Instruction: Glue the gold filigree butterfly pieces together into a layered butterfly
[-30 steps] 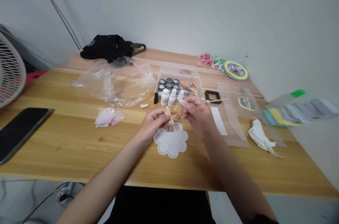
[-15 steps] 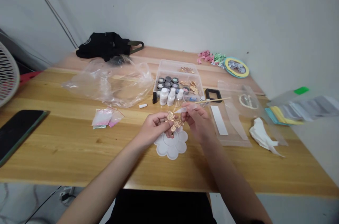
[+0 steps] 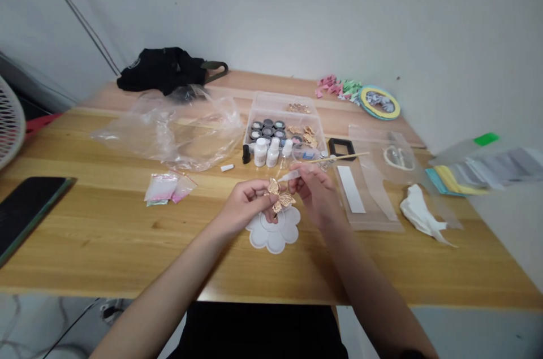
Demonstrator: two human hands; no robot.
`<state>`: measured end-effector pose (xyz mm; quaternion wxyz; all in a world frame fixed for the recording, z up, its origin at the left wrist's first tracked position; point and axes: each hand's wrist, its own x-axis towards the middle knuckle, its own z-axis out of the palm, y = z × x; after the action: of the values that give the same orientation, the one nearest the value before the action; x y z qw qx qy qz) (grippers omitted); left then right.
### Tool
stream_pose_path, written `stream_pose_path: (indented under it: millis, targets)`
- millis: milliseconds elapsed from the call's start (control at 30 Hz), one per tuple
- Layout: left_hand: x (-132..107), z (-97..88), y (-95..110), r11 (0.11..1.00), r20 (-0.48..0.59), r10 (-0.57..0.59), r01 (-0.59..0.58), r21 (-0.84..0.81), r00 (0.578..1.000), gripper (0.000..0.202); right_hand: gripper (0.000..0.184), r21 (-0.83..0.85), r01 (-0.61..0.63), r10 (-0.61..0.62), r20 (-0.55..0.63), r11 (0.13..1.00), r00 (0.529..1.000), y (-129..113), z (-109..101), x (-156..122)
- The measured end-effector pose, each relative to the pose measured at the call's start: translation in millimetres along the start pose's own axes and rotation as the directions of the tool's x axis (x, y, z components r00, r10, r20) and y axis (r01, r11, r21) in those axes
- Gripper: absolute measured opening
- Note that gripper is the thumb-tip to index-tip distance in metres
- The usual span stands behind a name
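Note:
My left hand (image 3: 248, 207) pinches a gold openwork butterfly ornament (image 3: 279, 196) by its lower edge, just above a white flower-shaped palette (image 3: 272, 233). My right hand (image 3: 316, 196) grips a slim translucent plastic dropper (image 3: 289, 176), and its tip points down-left, close to the butterfly's upper wing. I cannot tell whether the tip touches the metal. The two hands nearly meet around the butterfly. Behind them stands a clear plastic box (image 3: 284, 107) of small dark-lidded jars and gold pieces, with several white bottles (image 3: 267, 152) at its front edge.
On the wooden table (image 3: 106, 234) lie a black phone (image 3: 29, 215), pink sachets (image 3: 167, 188), a crumpled plastic bag (image 3: 169, 138) and a thin wooden stick (image 3: 339, 157). A clear sleeve (image 3: 369, 189), white tissue (image 3: 419, 212) and coloured papers (image 3: 458, 181) sit to the right.
The dropper tip has swung left and down toward the butterfly, and the hands have drawn closer together. The whole scene has shifted slightly in view as my head moved.

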<state>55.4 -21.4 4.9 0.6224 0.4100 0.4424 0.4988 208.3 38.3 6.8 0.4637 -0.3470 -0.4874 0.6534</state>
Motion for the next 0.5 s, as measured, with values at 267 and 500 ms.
stream_pose_path:
  millis: [267, 500]
  targets:
    - [1.2, -0.3, 0.7, 1.000, 0.020, 0.002, -0.002, 0.011, 1.000, 0.027, 0.030, -0.047, 0.076, -0.078, -0.032, 0.996, 0.996, 1.4, 0.7, -1.5]
    - [1.3, 0.2, 0.8, 1.000, 0.022, -0.004, 0.004, 0.012, 1.000, 0.024, 0.036, -0.139, 0.130, -0.134, -0.025, 0.982, 0.991, -0.6, 1.8, -2.6]
